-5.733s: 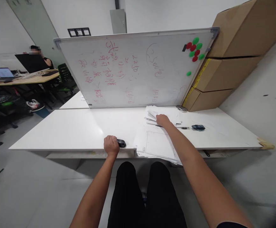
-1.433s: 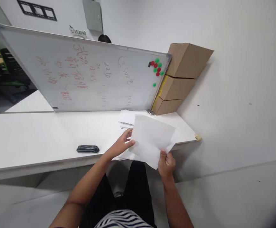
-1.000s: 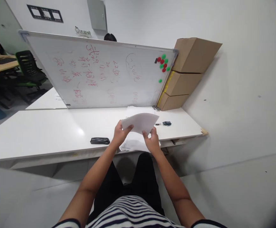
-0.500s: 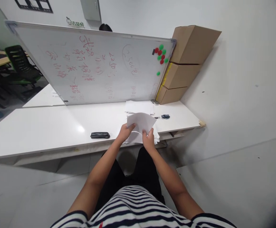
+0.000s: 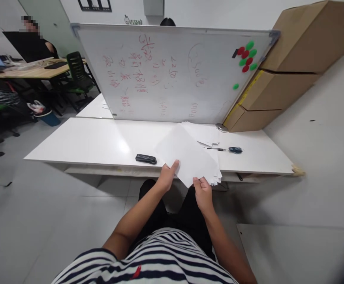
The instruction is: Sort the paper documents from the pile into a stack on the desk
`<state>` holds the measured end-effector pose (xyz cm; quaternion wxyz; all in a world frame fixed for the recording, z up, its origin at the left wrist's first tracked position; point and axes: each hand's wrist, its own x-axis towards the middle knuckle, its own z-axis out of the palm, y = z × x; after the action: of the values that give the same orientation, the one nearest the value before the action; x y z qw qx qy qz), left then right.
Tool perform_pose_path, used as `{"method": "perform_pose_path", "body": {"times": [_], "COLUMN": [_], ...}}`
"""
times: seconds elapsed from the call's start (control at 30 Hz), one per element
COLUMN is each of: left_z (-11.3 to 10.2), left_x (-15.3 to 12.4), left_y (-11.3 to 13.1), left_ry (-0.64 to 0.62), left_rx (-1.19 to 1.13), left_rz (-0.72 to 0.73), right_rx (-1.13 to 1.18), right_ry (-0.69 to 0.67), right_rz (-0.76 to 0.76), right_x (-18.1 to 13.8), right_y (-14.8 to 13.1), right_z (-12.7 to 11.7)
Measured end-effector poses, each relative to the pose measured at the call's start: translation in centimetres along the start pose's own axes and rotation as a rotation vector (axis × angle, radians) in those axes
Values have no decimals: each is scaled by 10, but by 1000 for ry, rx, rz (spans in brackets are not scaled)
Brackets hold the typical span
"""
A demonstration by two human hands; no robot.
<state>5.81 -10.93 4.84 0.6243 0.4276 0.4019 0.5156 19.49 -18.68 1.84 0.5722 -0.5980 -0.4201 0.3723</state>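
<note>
Between my two hands is a white sheet of paper (image 5: 186, 152), turned at a slant over the front of the desk. My left hand (image 5: 168, 176) is closed on its left lower edge, thumb on top. My right hand (image 5: 203, 192) pinches the edge near the lower corner. Whether it is one sheet or several, I cannot tell. Under it, a stack of papers (image 5: 217, 178) shows its ragged edge at the desk front. More paper (image 5: 200, 129) lies behind. A black stapler (image 5: 146, 159) rests left of my left hand.
A whiteboard (image 5: 148, 79) with red writing and round magnets stands along the desk (image 5: 79, 138). Cardboard boxes (image 5: 278, 90) are stacked at the right. A pen (image 5: 216, 149), a dark blue object (image 5: 235, 150) and a silver disc (image 5: 221, 127) lie nearby. A person (image 5: 51, 47) sits far left.
The paper was raised and curved; now it is flatter and turned at a slant, with both hands nearer me. The view has swung left, bringing a person and a desk into sight.
</note>
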Motion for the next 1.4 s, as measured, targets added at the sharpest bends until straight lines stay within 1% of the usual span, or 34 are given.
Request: {"method": "perform_pose_path", "body": {"times": [0.07, 0.1, 0.17, 0.23, 0.27, 0.3, 0.37, 0.43, 0.53, 0.63, 0.8, 0.93, 1.17, 1.4], "left_z": [-33, -53, -95, -131, -145, -155, -169, -176, -182, -186, -191, -194, -194, -194], "left_x": [4, 9, 24, 41, 50, 57, 68, 74, 77, 77, 79, 81, 81, 82], "left_y": [1, 4, 12, 20, 22, 22, 19, 13, 6, 3, 0, -3, -4, -3], "left_ry": [-10, 22, 66, 48, 20, -38, -123, -150, -130, -127, -121, -120, -115, -116], "left_rx": [254, 417, 815, 1184, 1299, 1370, 1417, 1395, 1335, 1305, 1287, 1271, 1271, 1330], "left_rz": [85, 159, 282, 338, 341, 321, 282, 277, 301, 282, 282, 282, 303, 296], "right_rx": [-33, -18, 46, 118, 143, 160, 175, 169, 141, 110, 21, 1, 21, 150], "right_ry": [78, 94, 77, 25, -3, -30, -72, -97, -139, -181, -183, -176, -150, -169], "right_rz": [16, 35, 101, 181, 214, 238, 270, 285, 280, 248, 245, 242, 214, 270], "right_x": [-4, -6, -12, -18, -21, -24, -28, -29, -27, -24, -16, -14, -23, -15], "right_y": [6, 9, 18, 25, 27, 29, 31, 30, 26, 24, 25, 23, 12, 25], "right_z": [-3, -6, -12, -18, -19, -19, -17, -12, -3, 6, 17, 17, 9, 24]}}
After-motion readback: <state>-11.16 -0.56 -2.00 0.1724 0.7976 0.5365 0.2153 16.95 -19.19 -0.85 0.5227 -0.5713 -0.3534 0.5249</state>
